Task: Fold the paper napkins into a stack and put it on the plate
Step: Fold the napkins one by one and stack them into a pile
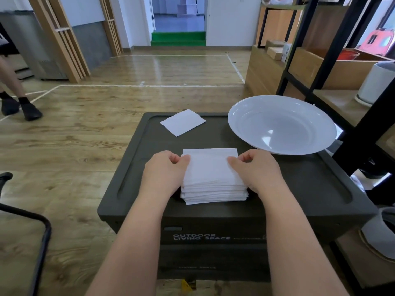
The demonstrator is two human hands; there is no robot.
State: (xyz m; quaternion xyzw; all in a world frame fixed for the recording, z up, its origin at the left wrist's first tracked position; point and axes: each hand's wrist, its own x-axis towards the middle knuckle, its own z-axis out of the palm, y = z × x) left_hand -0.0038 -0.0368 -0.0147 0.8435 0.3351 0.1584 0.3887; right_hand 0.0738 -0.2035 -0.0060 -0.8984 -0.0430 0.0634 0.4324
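I judged the folding step to be in hand: my left hand (164,171) and right hand (255,170) each pinched a side of the top napkin (210,165), thumbs on top, fingers curled, doubling it over on the stack of napkins (213,193) at the near middle of the black box lid (299,189). One folded napkin (182,122) lay apart near the lid's far edge. One white plate (281,124), holding nothing, sat at the far right corner, overhanging it. The stack's layers I could not count exactly. Next, I reckoned, the fold needed its edges squared before pressing, then the lone napkin gathered in and the whole stack carried to the plate.
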